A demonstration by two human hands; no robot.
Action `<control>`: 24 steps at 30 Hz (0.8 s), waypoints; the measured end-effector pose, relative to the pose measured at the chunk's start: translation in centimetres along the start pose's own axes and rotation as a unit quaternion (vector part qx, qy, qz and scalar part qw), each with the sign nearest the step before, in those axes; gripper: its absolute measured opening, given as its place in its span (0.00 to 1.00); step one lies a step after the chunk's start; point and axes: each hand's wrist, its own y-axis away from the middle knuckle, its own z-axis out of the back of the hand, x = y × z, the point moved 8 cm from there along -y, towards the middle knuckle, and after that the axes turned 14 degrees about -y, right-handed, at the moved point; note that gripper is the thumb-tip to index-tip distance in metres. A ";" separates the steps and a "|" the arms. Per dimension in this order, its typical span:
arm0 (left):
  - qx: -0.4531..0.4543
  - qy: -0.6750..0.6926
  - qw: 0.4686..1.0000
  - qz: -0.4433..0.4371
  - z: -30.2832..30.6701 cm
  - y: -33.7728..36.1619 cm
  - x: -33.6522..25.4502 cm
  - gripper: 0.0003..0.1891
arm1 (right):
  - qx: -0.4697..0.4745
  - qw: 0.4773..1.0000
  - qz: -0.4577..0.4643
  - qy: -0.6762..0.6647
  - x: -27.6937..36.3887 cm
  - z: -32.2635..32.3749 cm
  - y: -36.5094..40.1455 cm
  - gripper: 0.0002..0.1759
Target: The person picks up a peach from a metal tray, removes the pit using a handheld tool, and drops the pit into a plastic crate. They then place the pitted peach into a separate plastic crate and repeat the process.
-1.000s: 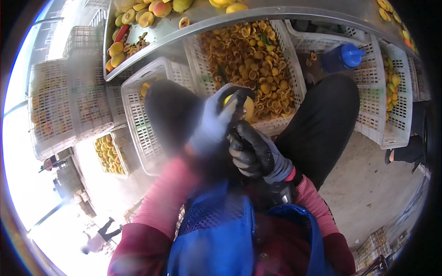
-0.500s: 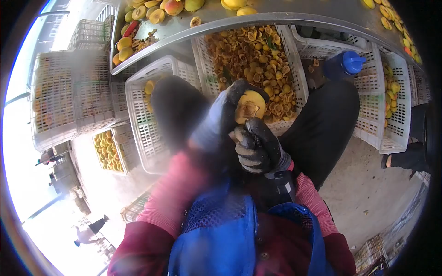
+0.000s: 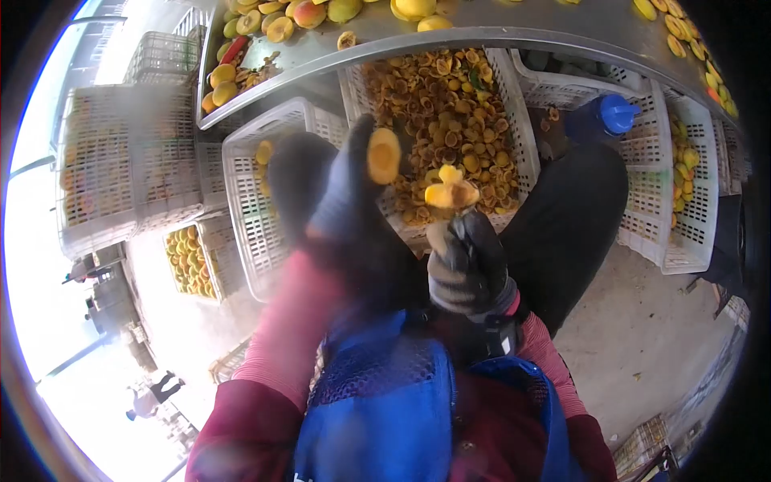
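My left hand [image 3: 344, 186], in a grey-blue and black glove, holds a yellow peach half [image 3: 384, 157] with its hollowed cut face showing. My right hand [image 3: 470, 265], also gloved, is closed around a small coring tool, mostly hidden in the fist. At the tool's tip, scooped peach flesh [image 3: 451, 193] in yellow and brown sits just beyond the fingers. Both hands are above my lap, near a white crate [image 3: 526, 153] filled with brown and yellow peach scraps [image 3: 450, 120].
A metal table [image 3: 482, 16] with peaches, whole and cut, runs across the front. Another white crate [image 3: 253, 233] stands by my left knee. To the right are a blue bottle [image 3: 614, 115] and a crate of peaches [image 3: 699, 217]. Stacked crates [image 3: 104, 161] stand at left.
My left hand has moved left with the peach half, apart from my right hand. The scooped flesh has come out of the peach and is now at the tool's tip.
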 end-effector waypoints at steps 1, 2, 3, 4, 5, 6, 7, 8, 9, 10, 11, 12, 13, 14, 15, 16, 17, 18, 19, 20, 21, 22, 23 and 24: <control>0.005 0.075 0.997 0.015 0.6 -0.4 0.1 0.35 | -0.022 0.999 0.028 0.010 0.7 0.5 0.2 0.26; 0.024 0.141 0.990 0.014 0.9 -0.7 -0.1 0.31 | -0.066 0.996 0.063 -0.019 1.6 1.7 0.3 0.26; -0.032 -0.003 0.999 -0.044 2.6 -0.1 -1.0 0.28 | -0.115 0.988 0.091 -0.050 2.3 3.4 0.4 0.26; -0.085 -0.149 0.980 -0.100 4.0 0.9 -2.2 0.25 | -0.163 0.976 0.118 -0.080 2.9 5.1 0.6 0.26; -0.132 -0.291 0.935 -0.156 4.8 1.9 -3.7 0.22 | -0.141 0.981 0.099 -0.083 3.1 6.0 0.4 0.26; -0.173 -0.425 0.864 -0.206 5.3 3.0 -5.1 0.20 | -0.153 0.982 0.089 -0.058 2.8 6.0 0.4 0.26; -0.064 -0.097 0.975 -0.187 6.4 3.0 -4.9 0.19 | -0.165 0.983 0.079 -0.032 2.6 5.7 0.4 0.26; 0.005 0.251 0.960 -0.126 7.6 3.1 -4.6 0.19 | -0.175 0.982 0.075 -0.003 2.7 5.4 0.5 0.26; -0.085 0.079 0.981 -0.153 12.3 3.4 -4.7 0.19 | -0.157 0.985 0.067 -0.003 2.9 4.9 0.4 0.26; -0.192 -0.142 0.961 -0.140 17.1 3.9 -4.9 0.20 | -0.140 0.988 0.059 -0.004 2.8 4.8 0.2 0.26; -0.286 -0.310 0.901 -0.097 21.7 4.6 -4.9 0.22 | -0.124 0.991 0.049 -0.006 2.6 4.4 0.1 0.26; -0.395 -0.608 0.688 0.025 22.0 5.4 -6.0 0.23 | -0.161 0.985 0.056 0.024 2.8 4.6 0.2 0.26; -0.420 -0.634 0.650 -0.009 20.6 5.4 -7.1 0.24 | -0.198 0.977 0.063 0.050 2.8 4.5 0.1 0.26; -0.443 -0.657 0.609 -0.042 18.2 5.2 -8.5 0.24 | -0.235 0.967 0.070 0.074 2.9 4.5 -0.1 0.26; -0.406 -0.584 0.693 -0.113 14.9 3.9 -10.3 0.22 | -0.261 0.960 0.068 0.076 2.8 4.1 -0.6 0.26; -0.318 -0.654 0.649 -0.225 9.3 2.8 -12.3 0.19 | -0.293 0.949 0.081 0.089 2.9 4.1 -0.6 0.25; -0.276 -0.632 0.671 -0.274 6.7 0.3 -13.1 0.16 | -0.325 0.936 0.093 0.104 3.2 4.1 -0.6 0.25; -0.229 -0.607 0.691 -0.319 4.1 -2.2 -13.8 0.13 | -0.355 0.921 0.104 0.119 3.6 4.3 -0.5 0.25; -0.242 -0.612 0.737 -0.155 3.4 -6.3 -13.5 0.15 | -0.367 0.902 0.133 0.182 4.5 5.1 0.1 0.25; -0.215 -0.619 0.733 -0.183 0.4 -8.7 -14.9 0.19 | -0.379 0.878 0.161 0.243 5.5 6.5 0.9 0.25; -0.219 -0.655 0.679 -0.249 -1.6 -11.5 -15.8 0.21 | -0.386 0.866 0.174 0.265 6.1 6.4 1.3 0.24; -0.220 -0.685 0.620 -0.314 -3.5 -13.8 -16.3 0.24 | -0.394 0.853 0.187 0.287 6.7 6.3 1.7 0.24; -0.182 -0.735 0.577 -0.306 -4.9 -16.3 -15.6 0.25 | -0.400 0.855 0.185 0.273 6.9 5.0 1.9 0.23; -0.143 -0.781 0.530 -0.298 -6.3 -18.4 -14.7 0.27 | -0.404 0.858 0.183 0.259 7.1 4.3 2.0 0.23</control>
